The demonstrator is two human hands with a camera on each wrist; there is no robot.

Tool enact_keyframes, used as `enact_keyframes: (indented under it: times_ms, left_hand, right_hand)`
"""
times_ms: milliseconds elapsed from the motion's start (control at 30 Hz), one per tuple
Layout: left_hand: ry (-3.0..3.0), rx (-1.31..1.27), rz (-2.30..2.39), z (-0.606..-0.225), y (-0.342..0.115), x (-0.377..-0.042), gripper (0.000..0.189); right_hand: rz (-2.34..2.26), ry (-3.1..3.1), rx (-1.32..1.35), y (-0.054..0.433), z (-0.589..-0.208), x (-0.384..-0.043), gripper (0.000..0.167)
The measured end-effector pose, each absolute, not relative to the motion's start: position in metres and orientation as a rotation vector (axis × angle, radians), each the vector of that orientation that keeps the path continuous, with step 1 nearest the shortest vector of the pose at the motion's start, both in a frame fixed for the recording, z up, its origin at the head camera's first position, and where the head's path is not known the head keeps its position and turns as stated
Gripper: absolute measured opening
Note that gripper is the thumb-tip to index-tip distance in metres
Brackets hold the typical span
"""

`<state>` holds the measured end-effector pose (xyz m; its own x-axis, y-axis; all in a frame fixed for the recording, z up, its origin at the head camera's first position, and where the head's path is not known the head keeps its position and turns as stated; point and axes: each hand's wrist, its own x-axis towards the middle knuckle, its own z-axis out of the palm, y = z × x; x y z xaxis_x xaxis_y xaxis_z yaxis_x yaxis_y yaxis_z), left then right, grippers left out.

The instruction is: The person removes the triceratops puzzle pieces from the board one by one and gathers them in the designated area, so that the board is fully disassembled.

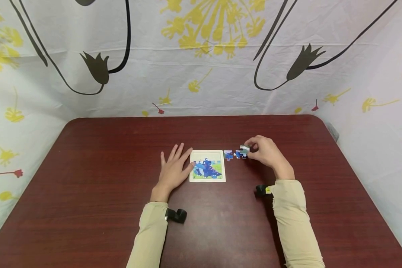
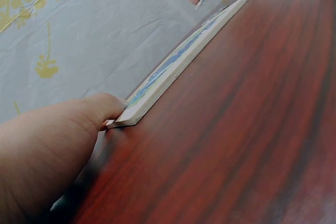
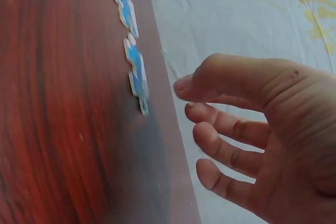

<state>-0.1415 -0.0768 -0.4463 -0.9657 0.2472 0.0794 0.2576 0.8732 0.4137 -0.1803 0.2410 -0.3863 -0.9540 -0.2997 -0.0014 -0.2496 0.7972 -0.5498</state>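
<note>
A square puzzle board (image 1: 207, 180) with a pale rim lies flat on the table, its lower part filled with a blue dinosaur picture (image 1: 206, 169). My left hand (image 1: 174, 171) rests beside it with fingers spread, the thumb (image 2: 113, 106) lying over the board's left edge. To the right, my right hand (image 1: 266, 152) pinches a puzzle piece (image 1: 244, 149) between thumb and fingertips, slightly raised. Below it is a blue puzzle piece (image 3: 137, 72), partly covered in the head view. Another loose puzzle piece (image 1: 228, 155) sits right next to the board. The right wrist view hides the pinched piece.
The dark red wooden table (image 1: 120, 156) has rounded far corners. A white cloth (image 1: 201, 93) with yellow and dark plant prints hangs behind and at both sides. A black wrist camera (image 1: 176, 215) sits at each sleeve cuff.
</note>
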Motion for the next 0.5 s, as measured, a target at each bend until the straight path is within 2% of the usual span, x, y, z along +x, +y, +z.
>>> enact_keyframes:
  times_ms: [500]
  left_hand:
    - [-3.024, -0.408, -0.664, -0.447, -0.077, -0.142, 0.061]
  right_hand:
    - [-0.887, 2.837, -0.387, 0.263, -0.386, -0.178, 0.028]
